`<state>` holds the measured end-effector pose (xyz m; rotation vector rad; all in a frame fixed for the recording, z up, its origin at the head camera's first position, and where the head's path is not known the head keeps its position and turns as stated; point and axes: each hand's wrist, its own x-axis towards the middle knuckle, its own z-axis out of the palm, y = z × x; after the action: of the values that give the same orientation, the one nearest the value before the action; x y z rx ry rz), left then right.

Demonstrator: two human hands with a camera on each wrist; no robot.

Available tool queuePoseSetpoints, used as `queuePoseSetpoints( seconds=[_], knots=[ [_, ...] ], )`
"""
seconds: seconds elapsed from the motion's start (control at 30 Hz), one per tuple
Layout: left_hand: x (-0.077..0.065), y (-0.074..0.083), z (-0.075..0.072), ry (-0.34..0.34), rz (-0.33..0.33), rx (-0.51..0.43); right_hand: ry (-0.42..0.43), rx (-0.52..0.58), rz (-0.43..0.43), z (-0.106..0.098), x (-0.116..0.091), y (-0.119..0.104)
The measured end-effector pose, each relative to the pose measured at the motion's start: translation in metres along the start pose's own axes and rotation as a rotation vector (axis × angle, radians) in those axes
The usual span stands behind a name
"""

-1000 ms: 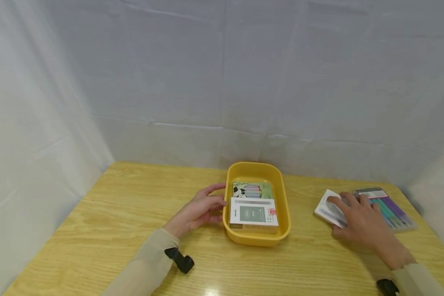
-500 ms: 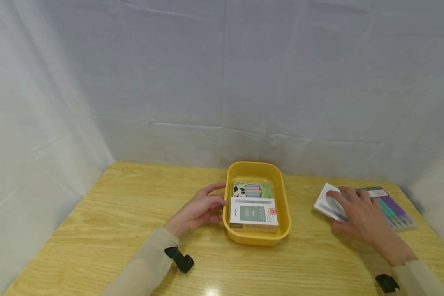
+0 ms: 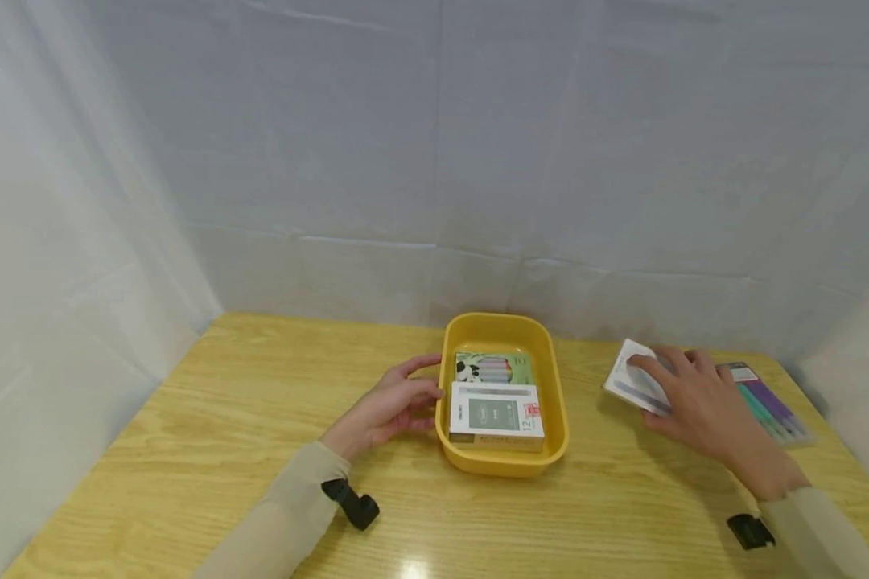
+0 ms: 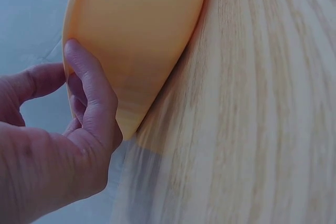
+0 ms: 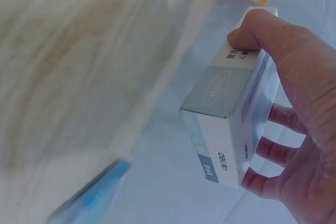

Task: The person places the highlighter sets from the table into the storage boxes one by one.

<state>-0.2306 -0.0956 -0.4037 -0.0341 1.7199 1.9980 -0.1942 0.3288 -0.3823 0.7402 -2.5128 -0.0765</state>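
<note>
My left hand [image 3: 387, 406] touches the left side of a yellow plastic tray [image 3: 504, 469]; its fingertips lie right at the rim. In the left wrist view, one fingertip [image 4: 79, 53] rests on the tray's outer wall. At the right, my right hand [image 3: 702, 406] holds a small white and grey box [image 3: 633, 378] tilted over the table. The right wrist view shows the thumb [image 5: 257, 27] on one side of this box and fingers on another. A clear pack of coloured pens [image 3: 771, 410] lies beyond the right hand, partly hidden by it.
Inside the tray lie a white box with a green-grey label [image 3: 494, 414] and, behind it, a green box with a panda picture [image 3: 496, 367]. A wood-grain table [image 3: 261, 418] bears everything. White sheeting [image 3: 434, 161] hangs along its back and sides.
My right hand has lifted and tilted the small white box, moving slightly left and away from me. More of the pen pack's lower part shows. The left hand and tray stay put.
</note>
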Motion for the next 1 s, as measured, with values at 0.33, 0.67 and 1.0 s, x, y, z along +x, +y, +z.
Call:
queuePoseSetpoints(
  seconds=[0.33,0.67,1.0],
  knots=[
    [0.0,0.001,0.0,-0.004,0.0,0.0,0.024,-0.019,-0.032,-0.006,0.018,-0.003],
    [0.0,0.001,-0.001,0.0,-0.012,0.015,-0.139,-0.015,0.01,-0.021,0.036,-0.014],
    [0.001,0.0,-0.001,-0.012,-0.009,0.0,-0.181,-0.029,-0.019,-0.027,0.052,-0.02]
  ],
)
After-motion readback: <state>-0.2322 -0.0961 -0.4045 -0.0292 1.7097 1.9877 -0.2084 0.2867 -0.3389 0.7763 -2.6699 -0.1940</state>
